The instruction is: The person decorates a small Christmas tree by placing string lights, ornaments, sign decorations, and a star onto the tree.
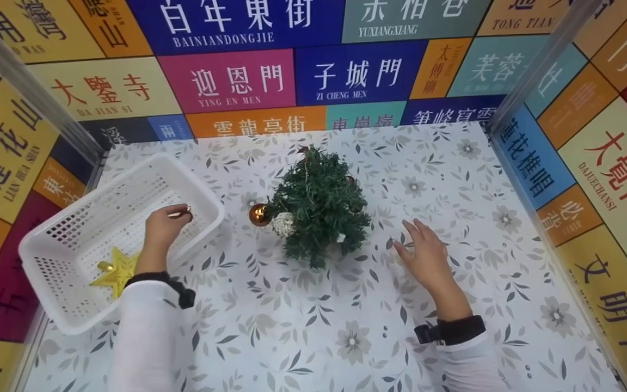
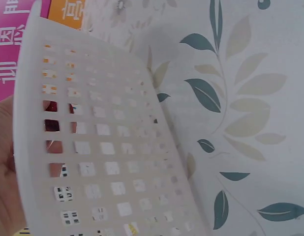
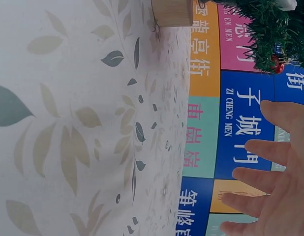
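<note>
Over the white basket (image 1: 194,179), my left hand (image 1: 164,228) pinches a small dark red thing (image 2: 52,126), mostly hidden by the fingers and seen through the basket's holes. A gold star (image 1: 112,272) lies in the basket, partly behind that forearm. A small green Christmas tree (image 1: 319,201) stands upright in the middle of the table. On its left side are a shiny orange-gold bauble (image 1: 259,214) and a white textured ball (image 1: 283,224). My right hand (image 1: 425,256) hovers right of the tree, fingers spread, holding nothing.
The table has a leaf-patterned white cover (image 1: 270,337). Panels with colourful Chinese place names (image 1: 226,81) border it at the back and both sides. A wooden base (image 3: 171,14) shows under the tree, and a small red bauble (image 3: 277,65) hangs among its branches.
</note>
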### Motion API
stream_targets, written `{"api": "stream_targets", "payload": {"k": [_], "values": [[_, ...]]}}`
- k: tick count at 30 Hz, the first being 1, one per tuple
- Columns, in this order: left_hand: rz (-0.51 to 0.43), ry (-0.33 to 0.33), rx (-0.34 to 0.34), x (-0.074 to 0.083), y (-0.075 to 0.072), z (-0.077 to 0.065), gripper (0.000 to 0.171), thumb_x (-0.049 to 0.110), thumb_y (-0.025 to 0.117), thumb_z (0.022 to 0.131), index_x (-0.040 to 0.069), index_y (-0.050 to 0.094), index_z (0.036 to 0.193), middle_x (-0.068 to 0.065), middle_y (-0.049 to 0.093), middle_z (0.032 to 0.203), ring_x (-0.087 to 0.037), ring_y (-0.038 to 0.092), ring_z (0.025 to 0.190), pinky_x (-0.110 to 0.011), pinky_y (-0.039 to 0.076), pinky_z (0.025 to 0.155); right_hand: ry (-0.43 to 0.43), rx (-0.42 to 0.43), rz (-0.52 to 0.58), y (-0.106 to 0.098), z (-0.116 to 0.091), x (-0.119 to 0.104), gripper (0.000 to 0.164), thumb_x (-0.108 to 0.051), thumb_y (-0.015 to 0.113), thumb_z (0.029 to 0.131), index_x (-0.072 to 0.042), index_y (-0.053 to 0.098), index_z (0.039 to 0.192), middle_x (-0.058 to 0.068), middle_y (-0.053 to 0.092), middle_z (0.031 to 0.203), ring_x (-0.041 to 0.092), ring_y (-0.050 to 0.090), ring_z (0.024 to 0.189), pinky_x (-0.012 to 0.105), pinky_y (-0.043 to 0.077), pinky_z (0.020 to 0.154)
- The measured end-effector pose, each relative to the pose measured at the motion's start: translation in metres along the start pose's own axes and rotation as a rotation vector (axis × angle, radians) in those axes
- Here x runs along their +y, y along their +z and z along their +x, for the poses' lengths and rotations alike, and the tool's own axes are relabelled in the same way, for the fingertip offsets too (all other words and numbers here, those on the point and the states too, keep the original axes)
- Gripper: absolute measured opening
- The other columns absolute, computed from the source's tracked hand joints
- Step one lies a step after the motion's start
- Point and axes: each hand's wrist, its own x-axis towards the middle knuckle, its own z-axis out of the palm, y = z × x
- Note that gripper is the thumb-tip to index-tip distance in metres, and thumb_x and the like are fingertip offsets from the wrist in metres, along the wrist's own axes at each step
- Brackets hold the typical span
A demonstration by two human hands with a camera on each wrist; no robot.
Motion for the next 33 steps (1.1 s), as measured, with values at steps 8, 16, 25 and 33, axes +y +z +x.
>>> {"api": "stream_targets", "payload": {"k": [8,16,25,33], "values": [[-0.040,0.203,0.146,0.022,0.006,-0.032,0.035,0.009,0.059,0.094,-0.001,0.060,0.128,-0.020,0.058,0.129,-0.032,0.058,0.120,-0.031,0.050,0.098,-0.014,0.136,0.108,-0.014,-0.005,-0.016,0.043,-0.018,0.057,0.096,-0.002,0.051,0.135,0.024,0.046,0.141,0.044,0.037,0.133,0.062,0.025,0.110],[-0.378,0.472,0.284,0.059,0.036,-0.094,0.030,-0.007,0.068,0.084,-0.006,0.067,0.115,-0.019,0.063,0.118,-0.013,0.062,0.108,-0.018,0.053,0.088,-0.138,0.389,0.278,-0.031,-0.021,-0.049,0.026,-0.008,0.064,0.092,-0.001,0.066,0.117,0.018,0.065,0.114,0.035,0.057,0.108,0.047,0.041,0.098],[-0.456,0.553,0.150,0.084,0.066,-0.148,0.034,-0.006,0.072,0.082,-0.006,0.066,0.115,-0.020,0.062,0.119,0.001,0.060,0.105,-0.023,0.053,0.090,-0.407,0.483,0.310,-0.031,-0.041,-0.091,0.027,-0.001,0.072,0.084,-0.004,0.069,0.110,0.010,0.069,0.102,0.024,0.061,0.095,0.026,0.046,0.085],[-0.443,0.604,0.011,0.092,0.106,-0.172,0.034,-0.001,0.073,0.081,-0.003,0.067,0.115,-0.018,0.063,0.118,-0.027,0.063,0.108,-0.024,0.054,0.089,-0.492,0.369,0.349,-0.012,-0.055,-0.119,0.029,-0.006,0.074,0.083,-0.008,0.070,0.111,0.006,0.069,0.106,0.020,0.062,0.096,0.035,0.051,0.085]]}}
